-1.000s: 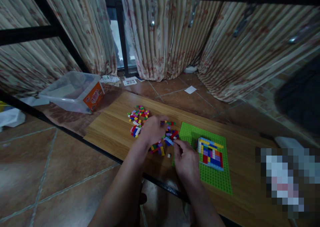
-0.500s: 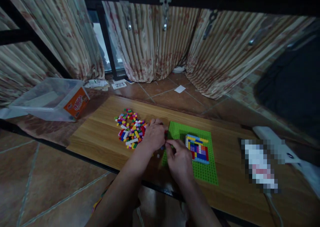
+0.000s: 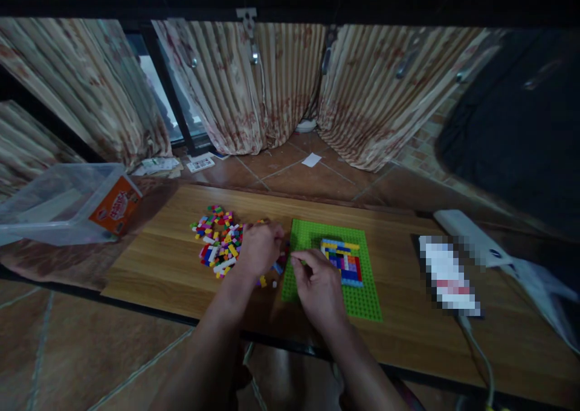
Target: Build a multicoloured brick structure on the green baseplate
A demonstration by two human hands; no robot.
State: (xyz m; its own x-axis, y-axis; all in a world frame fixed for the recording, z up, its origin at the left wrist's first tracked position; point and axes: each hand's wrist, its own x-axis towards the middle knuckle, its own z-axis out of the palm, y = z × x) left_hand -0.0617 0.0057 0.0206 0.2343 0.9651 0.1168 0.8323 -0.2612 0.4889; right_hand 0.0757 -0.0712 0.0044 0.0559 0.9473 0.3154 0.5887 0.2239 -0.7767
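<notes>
1. Sorting step: left hand (image 3: pixel 259 248) rests curled on the loose brick pile (image 3: pixel 217 242), at 9 o'clock of the green baseplate (image 3: pixel 362 299); whether it holds a brick I cannot tell.
2. Right hand (image 3: pixel 319 287) pinched narrow at the baseplate's left edge; contents hidden.
3. Part-built panel (image 3: pixel 343 260) sits mid-plate; the next move likely calls for careful stud alignment.

Home floor (curtains (image 3: pixel 254 90), tiles (image 3: pixel 290 178))

Both your forearms reach forward from the near edge of the table, bare to the elbow, converging toward its middle. Your left hand (image 3: pixel 259 248) lies knuckles up, fingers curled downward and bunched, wrist straight. Your right hand (image 3: pixel 318 281) sits just beside it, nearer to you, back facing up, thumb and forefinger drawn together at the tip, the other fingers tucked under. The two hands are close but not touching.
</notes>
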